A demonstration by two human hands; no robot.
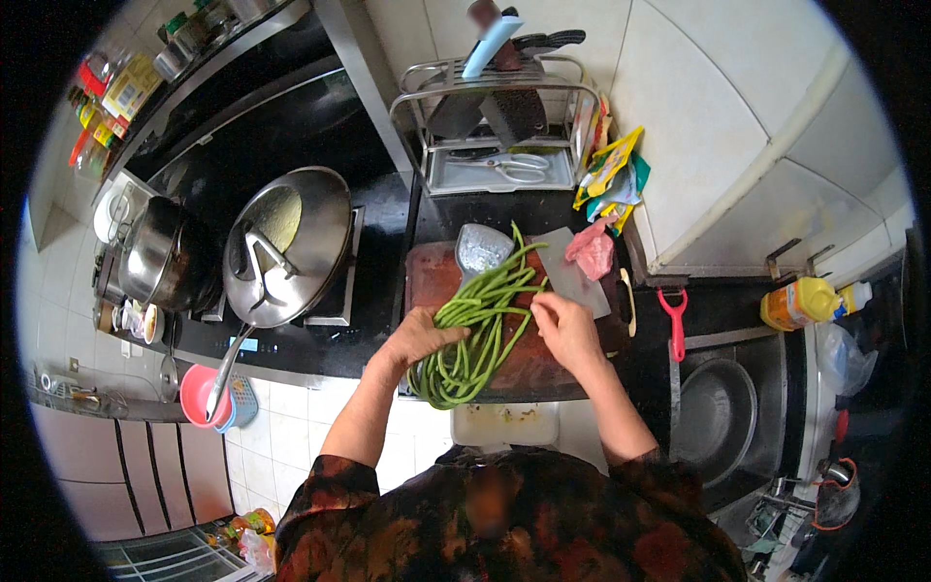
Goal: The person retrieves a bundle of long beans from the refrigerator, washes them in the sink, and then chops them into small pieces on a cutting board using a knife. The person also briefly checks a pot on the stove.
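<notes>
A bundle of green long beans [473,327] is gathered over the wooden cutting board [429,269], its looped end hanging at the counter's front edge. My left hand [422,338] grips the bundle from the left side, thumb across the stems. At the other side, my right hand [567,327] has its thumb and forefinger pinched at the tip of a bean. Beyond the beans rests a metal wok spatula [482,246], partly covered by them. A piece of raw pink meat [593,251] lies by a flat grey sheet or blade [571,265] on the board's far right.
A lidded wok [320,240] stands on the hob to the left, handle towards me, with a steel pot [149,251] beyond it. A knife rack [502,178] holds knives and scissors behind the board. Right are a red peeler [677,327] and a sink basin [716,422].
</notes>
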